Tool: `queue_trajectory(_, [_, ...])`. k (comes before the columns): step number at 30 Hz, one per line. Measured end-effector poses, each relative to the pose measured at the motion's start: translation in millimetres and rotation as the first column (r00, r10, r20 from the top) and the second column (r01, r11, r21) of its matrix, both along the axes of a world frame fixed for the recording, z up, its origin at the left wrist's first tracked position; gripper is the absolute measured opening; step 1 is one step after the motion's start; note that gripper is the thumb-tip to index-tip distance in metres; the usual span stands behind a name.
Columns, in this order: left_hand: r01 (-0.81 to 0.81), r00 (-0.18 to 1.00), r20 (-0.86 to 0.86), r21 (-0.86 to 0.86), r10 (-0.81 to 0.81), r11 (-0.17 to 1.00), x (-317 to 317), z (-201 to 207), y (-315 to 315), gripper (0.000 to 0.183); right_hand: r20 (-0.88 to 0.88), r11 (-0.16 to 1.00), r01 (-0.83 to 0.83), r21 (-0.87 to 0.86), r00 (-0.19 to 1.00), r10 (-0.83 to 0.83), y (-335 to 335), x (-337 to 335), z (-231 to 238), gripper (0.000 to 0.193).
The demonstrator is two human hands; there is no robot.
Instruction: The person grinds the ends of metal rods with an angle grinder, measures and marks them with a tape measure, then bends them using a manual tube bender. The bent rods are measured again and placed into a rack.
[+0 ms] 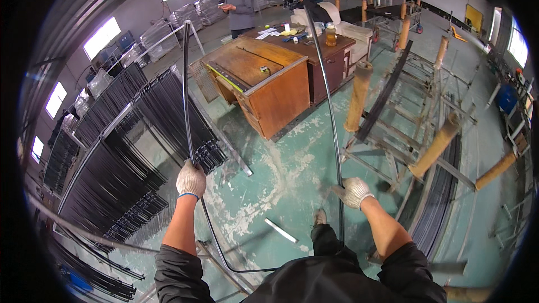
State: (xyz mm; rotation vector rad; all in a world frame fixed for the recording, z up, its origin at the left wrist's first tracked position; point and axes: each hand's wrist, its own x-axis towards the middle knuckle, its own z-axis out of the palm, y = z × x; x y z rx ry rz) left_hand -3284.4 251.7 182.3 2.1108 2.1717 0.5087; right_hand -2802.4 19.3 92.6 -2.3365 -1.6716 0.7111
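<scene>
A long, thin black tube [332, 115] bent into a U shape stands around me, its two long sides rising away in front and its bend near my waist. My left hand [191, 180], in a pale knitted glove, is closed round the left side of the tube. On the other side my right hand [355, 193], gloved alike, closes on the tube's right side at about the same height; its fingers are partly hidden. Behind my dark jacket, part of the bend cannot be seen.
Racks of black bent tubes [109, 171] fill the left. Ahead stand a wooden desk [281, 98] and a cluttered darker table. To the right is a metal frame [393, 129] with brown upright posts. A white strip [281, 230] lies on the green floor. A person [241, 8] stands beyond the desks; another sits nearby.
</scene>
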Motion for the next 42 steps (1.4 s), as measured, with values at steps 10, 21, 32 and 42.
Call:
queue_trajectory(10, [-0.011, 0.986, 0.167, 0.219, -0.026, 0.976, 109.1, 44.8, 235.5, 0.029, 0.150, 0.997, -0.075, 0.028, 0.986, 0.070, 311.2, 140.1, 70.7, 0.056])
queue_trajectory(21, [-0.030, 0.971, 0.238, 0.213, -0.023, 0.977, 181.8, -24.6, 569.0, 0.031, 0.249, 0.994, -0.107, 0.039, 0.964, 0.094, 650.6, 232.2, 68.3, 0.056])
queue_trajectory(32, [-0.163, 0.952, 0.255, -0.052, 0.171, 0.985, 262.6, -73.6, 848.3, 0.030, 0.269, 0.980, -0.175, -0.094, 0.943, 0.194, 959.0, 317.8, 39.1, 0.060])
queue_trajectory(42, [-0.421, 0.901, 0.090, -0.052, 0.424, 0.906, 328.7, -101.9, 995.3, 0.030, 0.137, 0.896, -0.387, -0.219, 0.897, 0.421, 1227.6, 382.6, -23.7, 0.058])
